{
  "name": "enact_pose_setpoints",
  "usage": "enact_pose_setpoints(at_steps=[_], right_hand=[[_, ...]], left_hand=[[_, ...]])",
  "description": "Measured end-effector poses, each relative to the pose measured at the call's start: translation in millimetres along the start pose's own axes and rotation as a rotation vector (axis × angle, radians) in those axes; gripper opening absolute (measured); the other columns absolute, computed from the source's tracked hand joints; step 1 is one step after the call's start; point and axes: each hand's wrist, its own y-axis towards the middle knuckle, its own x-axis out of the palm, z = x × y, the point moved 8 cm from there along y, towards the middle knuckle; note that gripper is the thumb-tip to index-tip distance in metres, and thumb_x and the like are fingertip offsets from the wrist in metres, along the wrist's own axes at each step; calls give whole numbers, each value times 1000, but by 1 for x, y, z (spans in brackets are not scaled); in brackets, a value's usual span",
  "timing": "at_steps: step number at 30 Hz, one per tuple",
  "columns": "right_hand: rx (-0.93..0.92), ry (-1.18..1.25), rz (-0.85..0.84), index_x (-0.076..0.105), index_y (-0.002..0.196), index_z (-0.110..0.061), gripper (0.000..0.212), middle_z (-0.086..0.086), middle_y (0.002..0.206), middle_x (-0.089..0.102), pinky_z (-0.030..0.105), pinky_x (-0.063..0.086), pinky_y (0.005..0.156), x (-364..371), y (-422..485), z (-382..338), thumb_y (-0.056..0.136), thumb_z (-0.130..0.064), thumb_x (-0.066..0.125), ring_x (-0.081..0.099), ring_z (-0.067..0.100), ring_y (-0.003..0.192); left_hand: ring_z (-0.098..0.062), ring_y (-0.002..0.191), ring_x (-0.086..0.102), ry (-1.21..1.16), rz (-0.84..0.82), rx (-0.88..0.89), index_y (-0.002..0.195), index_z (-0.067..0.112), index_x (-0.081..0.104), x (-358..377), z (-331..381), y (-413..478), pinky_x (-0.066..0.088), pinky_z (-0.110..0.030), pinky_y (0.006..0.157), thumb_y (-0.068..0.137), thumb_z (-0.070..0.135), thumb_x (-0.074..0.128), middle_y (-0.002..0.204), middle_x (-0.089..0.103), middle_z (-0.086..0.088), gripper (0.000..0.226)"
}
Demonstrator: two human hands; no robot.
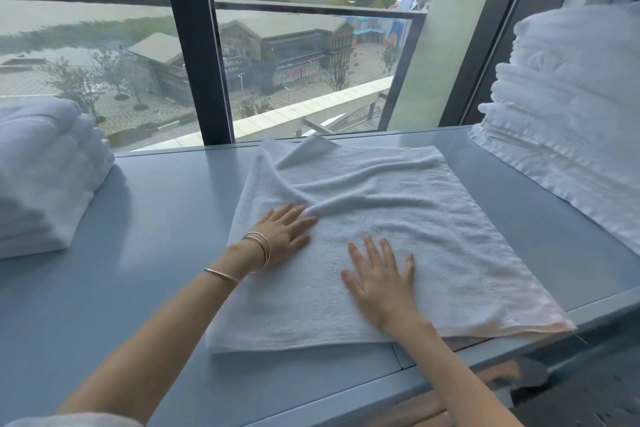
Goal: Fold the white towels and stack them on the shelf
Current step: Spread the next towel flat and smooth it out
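Note:
A white towel (398,218) lies spread on the pale blue shelf (162,218) by the window, creased across its far half, with one far corner turned over. My left hand (282,234) presses flat on the towel near its left edge, fingers straight and pointing right. My right hand (382,282) lies flat on the towel's near middle, fingers spread. A stack of folded white towels (45,173) sits at the left end of the shelf. A taller pile of white towels (568,107) stands at the right end.
A large window with a dark upright frame (201,45) runs right behind the shelf. The shelf's front edge (485,354) passes just below the towel's near hem. Bare shelf surface shows between the spread towel and the left stack.

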Motion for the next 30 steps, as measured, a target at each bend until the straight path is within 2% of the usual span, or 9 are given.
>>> enact_pose_setpoints(at_steps=[7,12,15,17,21,23,25,27,30], right_hand=[[-220,-53,-41,-4,143,-46,78,-12,155,-14,55,-15,110,-2,15,16,70,-72,-16,-22,10,140],[-459,-99,-108,-4,141,-50,66,-18,154,-13,48,-18,111,-7,22,-5,77,-70,-6,-21,5,139],[-593,-107,-115,0,139,-56,58,-21,154,-10,46,-15,113,-6,32,-21,83,-69,0,-18,3,140],[-693,-118,-121,4,139,-57,53,-22,154,-6,43,-15,113,-4,38,-33,87,-66,8,-15,3,141],[-825,-116,-135,15,136,-59,44,-23,153,4,34,-8,113,-8,40,-34,92,-58,20,-4,2,142],[-782,-109,-158,22,135,-56,47,-22,151,8,27,-3,113,-14,41,-9,89,-49,26,1,1,142],[-644,-83,-134,28,132,-55,47,-19,150,15,22,8,111,-25,46,36,86,-45,28,12,4,141],[-411,-110,-85,25,133,-51,47,-10,151,24,23,19,110,-40,56,92,91,-35,36,24,11,140],[40,-250,-143,29,141,-42,52,2,154,20,35,22,113,-55,57,150,94,-23,40,21,18,141]], left_hand=[[-26,143,-13,-5,24,-105,143,49,0,18,-7,-29,-9,-51,113,42,82,-36,157,-8,10,113],[-39,142,-1,18,31,-312,146,44,12,25,-6,-87,0,-61,109,57,74,-37,158,3,2,105],[-51,112,52,122,141,-369,120,25,64,25,0,-127,44,-66,83,91,57,-7,129,56,-18,83],[-53,94,60,119,91,-395,106,16,72,38,10,-150,49,-60,67,94,54,10,111,64,-25,74],[-47,56,62,91,32,-341,84,11,77,36,58,-164,47,-38,37,41,66,76,84,68,-29,70],[-28,36,56,146,114,-217,76,19,77,17,88,-157,37,-22,33,37,68,77,69,69,-19,63],[-17,31,51,155,218,-54,70,27,72,-3,111,-146,24,-17,35,63,65,51,56,63,-2,44],[-14,43,58,42,306,5,71,30,68,-19,107,-130,32,-21,35,76,50,36,57,60,8,38],[-18,61,65,-5,401,-16,75,28,69,-30,66,-108,48,-28,46,78,35,43,70,66,8,28]])
